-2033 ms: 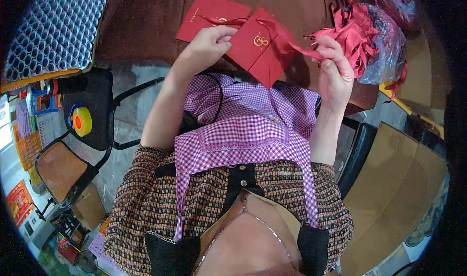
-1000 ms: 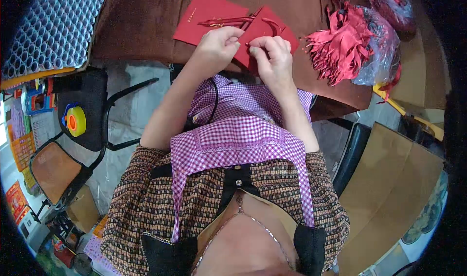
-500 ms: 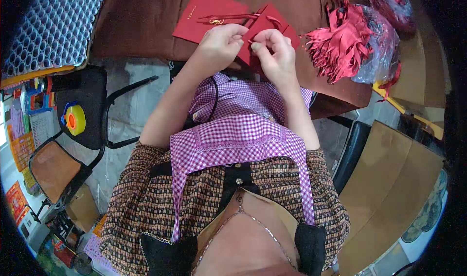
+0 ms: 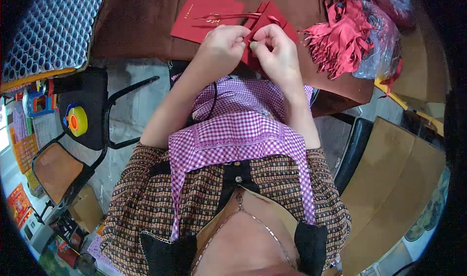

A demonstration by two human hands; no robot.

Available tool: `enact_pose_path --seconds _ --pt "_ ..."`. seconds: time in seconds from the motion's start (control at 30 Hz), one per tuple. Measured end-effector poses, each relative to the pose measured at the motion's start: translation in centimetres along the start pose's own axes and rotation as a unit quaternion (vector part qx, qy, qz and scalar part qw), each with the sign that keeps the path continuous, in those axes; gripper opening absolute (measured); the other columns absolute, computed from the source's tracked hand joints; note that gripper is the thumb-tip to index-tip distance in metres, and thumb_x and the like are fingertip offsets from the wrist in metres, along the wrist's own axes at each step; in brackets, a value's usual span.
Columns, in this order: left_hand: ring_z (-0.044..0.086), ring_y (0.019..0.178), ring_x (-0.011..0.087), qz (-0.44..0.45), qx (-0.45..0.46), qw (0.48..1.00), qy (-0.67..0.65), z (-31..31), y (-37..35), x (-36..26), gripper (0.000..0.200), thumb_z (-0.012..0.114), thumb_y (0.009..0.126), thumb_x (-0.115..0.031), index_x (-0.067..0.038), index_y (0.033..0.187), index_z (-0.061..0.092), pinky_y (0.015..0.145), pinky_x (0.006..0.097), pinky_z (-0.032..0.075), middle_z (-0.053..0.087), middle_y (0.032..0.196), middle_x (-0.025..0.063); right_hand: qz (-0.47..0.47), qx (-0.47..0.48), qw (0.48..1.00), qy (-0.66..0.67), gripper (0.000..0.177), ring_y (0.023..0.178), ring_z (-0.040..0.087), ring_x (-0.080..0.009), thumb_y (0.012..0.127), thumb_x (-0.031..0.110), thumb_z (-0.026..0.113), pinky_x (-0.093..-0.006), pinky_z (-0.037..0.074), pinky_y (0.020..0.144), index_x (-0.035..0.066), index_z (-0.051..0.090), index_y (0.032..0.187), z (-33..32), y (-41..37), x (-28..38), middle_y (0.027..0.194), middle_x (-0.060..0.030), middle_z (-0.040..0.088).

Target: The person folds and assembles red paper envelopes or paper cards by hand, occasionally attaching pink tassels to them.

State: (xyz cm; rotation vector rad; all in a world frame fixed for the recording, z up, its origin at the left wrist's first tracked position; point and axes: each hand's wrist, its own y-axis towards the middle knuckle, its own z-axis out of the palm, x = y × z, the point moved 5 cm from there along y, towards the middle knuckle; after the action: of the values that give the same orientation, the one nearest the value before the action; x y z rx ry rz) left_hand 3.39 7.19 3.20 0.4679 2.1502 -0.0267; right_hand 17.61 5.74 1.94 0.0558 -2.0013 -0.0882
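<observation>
A folded red paper bag (image 4: 267, 14) is at the near edge of the table, partly covered by my hands. A thin red ribbon (image 4: 226, 16) runs out from it to the left. My left hand (image 4: 224, 45) is closed, its fingertips pinched at the bag's left edge. Facing it, my right hand (image 4: 276, 47) pinches thumb and forefinger together over the bag. A ribbon end seems to be in that pinch, though the fingers mostly hide it. Beneath the ribbon lies a flat red bag (image 4: 194, 19) with gold lettering.
A bundle of red ribbons (image 4: 339, 40) in clear plastic lies right, another bagged bundle (image 4: 390, 2) behind it. Patterned sheeting (image 4: 51, 30) is at far left. A chair (image 4: 80, 106) holds a yellow tape roll (image 4: 78, 121). Cardboard (image 4: 389, 178) stands at right.
My right fingertips have shifted slightly and bent closer together over the bag. The red bits seen at them are now less visible. The left hand stays nearly still.
</observation>
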Motion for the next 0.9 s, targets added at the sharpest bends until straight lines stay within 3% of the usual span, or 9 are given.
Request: enact_pose_path --seconds 0.17,0.3,0.4,0.47,0.53,0.6,0.63,0.77,0.9 --pt "0.062 0.077 0.0251 0.062 -0.035 0.997 0.025 0.1 -0.4 -1.4 0.024 0.059 0.079 -0.003 0.001 0.102 0.063 0.070 0.0337 0.050 0.063 0.085 0.0159 0.086 0.095 0.980 0.151 0.011 0.065 0.055 -0.0069 0.081 -0.002 0.058 -0.0214 0.047 0.061 0.001 0.053 0.089 -0.2 0.2 -0.5 0.071 -0.0001 0.058" --pt "0.062 0.078 0.0309 0.102 -0.043 0.993 0.042 0.2 -0.4 -2.1 0.022 0.058 0.078 -0.002 0.001 0.099 0.064 0.071 0.0366 0.050 0.062 0.084 0.0174 0.095 0.063 0.976 0.188 0.012 0.063 0.055 -0.0073 0.076 0.001 0.063 -0.0236 0.044 0.056 0.000 0.056 0.086 -0.3 0.1 -0.6 0.067 -0.0014 0.058" --pt "0.062 0.079 0.0330 0.122 -0.044 0.990 0.059 0.2 -0.6 -2.6 0.021 0.057 0.078 -0.001 0.000 0.098 0.064 0.072 0.0378 0.050 0.063 0.084 0.0183 0.065 0.048 0.990 0.115 0.015 0.060 0.058 -0.0131 0.076 0.002 0.063 -0.0274 0.045 0.054 0.001 0.056 0.089 -0.2 -0.1 -0.9 0.067 -0.0052 0.059" --pt "0.062 0.077 0.0290 0.120 -0.058 0.989 0.062 0.2 -0.7 -2.3 0.022 0.058 0.078 -0.001 0.001 0.099 0.064 0.070 0.0357 0.050 0.063 0.082 0.0163 -0.102 -0.019 0.994 -0.043 0.014 0.068 0.062 -0.0125 0.078 -0.001 0.062 -0.0248 0.050 0.065 0.000 0.054 0.090 -0.5 -0.3 1.0 0.076 -0.0058 0.063" --pt "0.062 0.074 0.0250 0.121 -0.073 0.988 0.065 -0.1 -0.7 -2.1 0.022 0.058 0.079 -0.002 0.001 0.100 0.064 0.069 0.0335 0.050 0.063 0.080 0.0142 -0.112 -0.025 0.989 -0.088 0.015 0.075 0.065 -0.0173 0.078 0.002 0.064 -0.0283 0.051 0.071 0.000 0.055 0.090 -0.7 -1.0 1.8 0.082 -0.0105 0.065" --pt "0.058 0.070 0.0135 -0.004 -0.047 0.999 -0.014 -0.6 -0.5 -1.0 0.024 0.059 0.081 -0.004 0.002 0.103 0.064 0.064 0.0272 0.048 0.062 0.077 0.0085 -0.112 -0.027 0.989 -0.095 0.018 0.079 0.064 -0.0207 0.077 0.005 0.067 -0.0317 0.050 0.075 0.001 0.057 0.091 -0.8 -1.3 2.3 0.087 -0.0114 0.065" --pt "0.064 0.073 0.0242 -0.089 -0.010 0.992 -0.087 -0.7 -0.5 -0.5 0.028 0.056 0.078 -0.007 0.003 0.103 0.063 0.069 0.0350 0.051 0.065 0.080 0.0176 -0.113 -0.021 0.987 -0.110 0.020 0.085 0.062 -0.0223 0.075 0.006 0.068 -0.0340 0.049 0.078 0.002 0.060 0.093 -0.9 -1.2 2.1 0.089 -0.0100 0.065" --pt "0.063 0.070 0.0190 -0.063 -0.020 0.996 -0.055 -0.8 -0.3 0.0 0.029 0.056 0.079 -0.007 0.003 0.104 0.063 0.067 0.0315 0.051 0.064 0.077 0.0152 -0.174 -0.032 0.976 -0.124 0.019 0.086 0.060 -0.0232 0.075 0.006 0.068 -0.0336 0.047 0.077 0.003 0.062 0.092 -1.1 -1.6 2.5 0.088 -0.0079 0.064" --pt "0.064 0.072 0.0174 -0.078 -0.028 0.993 -0.085 -0.4 -0.4 1.1 0.029 0.058 0.079 -0.009 0.004 0.105 0.062 0.068 0.0305 0.051 0.066 0.079 0.0143 -0.220 -0.102 0.956 -0.166 0.015 0.086 0.058 -0.0220 0.074 0.004 0.069 -0.0327 0.045 0.078 0.007 0.065 0.088 -1.4 -1.8 1.7 0.088 -0.0058 0.064"
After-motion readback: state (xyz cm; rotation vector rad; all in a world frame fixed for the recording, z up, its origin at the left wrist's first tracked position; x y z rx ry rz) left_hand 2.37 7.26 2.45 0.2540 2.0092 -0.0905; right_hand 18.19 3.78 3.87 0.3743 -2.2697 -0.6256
